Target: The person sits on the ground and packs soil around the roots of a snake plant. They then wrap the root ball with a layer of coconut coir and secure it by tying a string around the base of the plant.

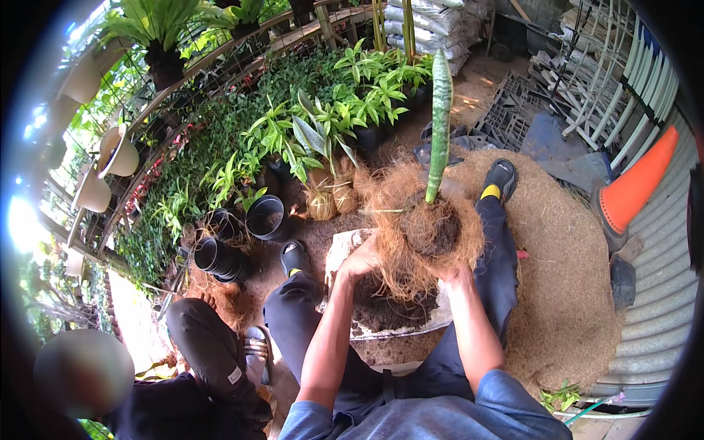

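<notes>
Both my hands hold a mass of brown coconut fibre (396, 192) in front of me. My left hand (363, 257) grips its left side, and my right hand (452, 270) supports it from below, with fingers partly hidden by the fibre. Dark potting soil (432, 234) sits in the middle of the fibre as a root ball. From it a single banded snake plant leaf (439, 121) stands upright. Beneath my hands, between my legs, lies an opened white sack (440, 313) with loose dark soil on it.
Black plastic pots (266, 218) stand to the left, some stacked. Finished fibre-wrapped balls (322, 203) sit ahead, beside leafy potted plants (363, 93). A heap of coconut fibre (566, 264) spreads on the right, near an orange traffic cone (641, 181). Another person's knee (198, 330) is close on my left.
</notes>
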Action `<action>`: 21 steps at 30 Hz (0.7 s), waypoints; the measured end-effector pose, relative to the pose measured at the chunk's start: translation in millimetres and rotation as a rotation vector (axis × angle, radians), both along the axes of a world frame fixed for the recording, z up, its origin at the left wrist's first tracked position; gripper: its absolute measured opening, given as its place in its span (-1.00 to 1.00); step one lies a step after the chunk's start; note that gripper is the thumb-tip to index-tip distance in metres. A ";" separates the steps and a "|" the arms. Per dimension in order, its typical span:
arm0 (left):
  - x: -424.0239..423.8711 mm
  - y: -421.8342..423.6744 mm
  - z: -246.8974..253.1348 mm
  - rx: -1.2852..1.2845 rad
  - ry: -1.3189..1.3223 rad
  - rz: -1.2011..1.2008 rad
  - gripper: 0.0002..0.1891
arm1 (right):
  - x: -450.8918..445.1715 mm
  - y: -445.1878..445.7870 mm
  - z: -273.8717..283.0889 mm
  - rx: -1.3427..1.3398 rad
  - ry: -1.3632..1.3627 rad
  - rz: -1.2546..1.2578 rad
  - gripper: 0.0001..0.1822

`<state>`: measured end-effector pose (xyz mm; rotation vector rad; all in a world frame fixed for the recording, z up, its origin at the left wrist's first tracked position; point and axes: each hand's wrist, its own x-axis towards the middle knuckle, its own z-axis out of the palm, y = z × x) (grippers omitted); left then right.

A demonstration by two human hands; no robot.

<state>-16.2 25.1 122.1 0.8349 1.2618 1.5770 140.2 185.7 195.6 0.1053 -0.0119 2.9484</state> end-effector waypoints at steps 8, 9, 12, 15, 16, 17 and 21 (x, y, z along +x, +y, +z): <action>-1.2 -2.4 38.6 -0.077 0.027 0.040 0.17 | 3.9 -4.5 -9.1 -0.105 -0.117 0.111 -0.45; 3.5 -5.9 49.2 -0.122 0.087 0.063 0.20 | 3.0 -7.5 -4.3 -0.169 -0.197 0.133 -0.46; 19.1 -7.5 92.1 0.033 0.404 0.022 0.38 | 1.5 -7.3 -1.4 -0.264 -0.320 0.128 -0.47; 23.1 -13.1 105.0 0.013 0.566 -0.057 0.55 | 2.1 -6.1 -14.4 -0.124 -0.231 0.021 -0.48; 23.3 -16.0 107.5 0.004 0.637 -0.064 0.58 | 4.2 -7.7 -12.3 -0.046 -0.224 -0.011 -0.48; 24.2 -18.4 111.0 -0.004 0.709 -0.071 0.60 | 5.7 -9.2 -10.4 0.033 -0.217 -0.043 -0.49; 22.0 -30.7 127.9 -0.070 0.754 -0.006 0.64 | 3.9 -11.2 -0.9 0.002 -0.343 -0.040 -0.47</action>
